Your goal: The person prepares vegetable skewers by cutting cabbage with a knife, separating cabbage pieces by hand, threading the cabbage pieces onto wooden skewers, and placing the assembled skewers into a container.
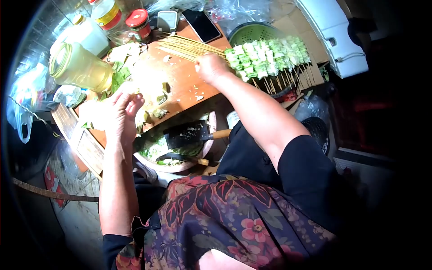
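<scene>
Over the left part of the orange board (189, 92), my left hand (122, 112) is raised with its fingers curled together; strong glare hides what they may hold. My right hand (211, 68) is closed at the lower edge of a bundle of thin bamboo sticks (182, 47), and its fingertips are too unclear to show a held stick. Just right of it, skewers of pale green leaf pieces (265, 58) lie in a row, their bare ends pointing down. Loose leaf scraps (157, 113) are scattered near my left hand.
A cleaver (186, 135) and a wooden-handled knife (182, 157) lie across a basin of greens (173, 167) below the board. At the back are a glass jar (81, 67), a red-lidded jar (138, 24), a phone (201, 25) and a green colander (253, 33).
</scene>
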Demonstrator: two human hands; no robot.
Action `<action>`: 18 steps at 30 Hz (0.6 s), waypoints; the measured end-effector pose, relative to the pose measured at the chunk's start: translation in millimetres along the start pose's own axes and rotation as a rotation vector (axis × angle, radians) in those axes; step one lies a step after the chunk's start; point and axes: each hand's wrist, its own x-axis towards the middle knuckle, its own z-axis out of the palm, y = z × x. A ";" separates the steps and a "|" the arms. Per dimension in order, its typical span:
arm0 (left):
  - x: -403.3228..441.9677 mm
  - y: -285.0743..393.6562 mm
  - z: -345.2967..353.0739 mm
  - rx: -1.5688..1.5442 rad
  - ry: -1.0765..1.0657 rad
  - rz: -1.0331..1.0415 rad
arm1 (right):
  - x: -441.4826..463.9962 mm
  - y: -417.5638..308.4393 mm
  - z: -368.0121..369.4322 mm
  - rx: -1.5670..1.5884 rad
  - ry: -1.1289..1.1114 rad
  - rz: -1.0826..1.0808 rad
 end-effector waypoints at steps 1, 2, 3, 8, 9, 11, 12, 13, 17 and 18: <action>-0.1 -1.0 -0.5 -0.036 0.000 -0.003 | 10.7 2.9 2.1 -0.053 -0.037 0.060; -3.1 -1.0 1.3 -0.053 0.033 -0.009 | 14.0 8.7 4.6 -0.061 -0.047 0.074; -3.7 -1.1 2.4 -0.043 0.045 -0.014 | 14.1 9.2 3.2 -0.073 -0.048 0.075; -1.0 -3.6 3.1 -0.023 0.089 -0.046 | 17.5 0.3 4.1 -0.207 -0.088 0.046; 1.2 -5.0 1.8 -0.004 0.068 -0.042 | 16.1 -4.4 1.2 -0.220 -0.152 0.053; 2.2 -5.6 2.6 0.013 0.049 -0.037 | 14.5 -7.8 0.1 -0.234 -0.217 0.057; -0.2 -4.6 7.1 0.001 0.049 -0.042 | 12.7 -8.0 0.6 -0.239 -0.228 0.036; -1.5 -4.4 9.3 -0.011 0.047 -0.047 | 10.5 -7.7 1.4 -0.243 -0.240 0.017; -5.6 -7.7 8.7 -0.004 0.016 -0.053 | 5.0 1.1 3.1 -0.234 -0.269 0.004; -6.1 -8.1 11.0 0.006 0.045 -0.049 | 2.4 1.5 -0.7 -0.231 -0.267 0.003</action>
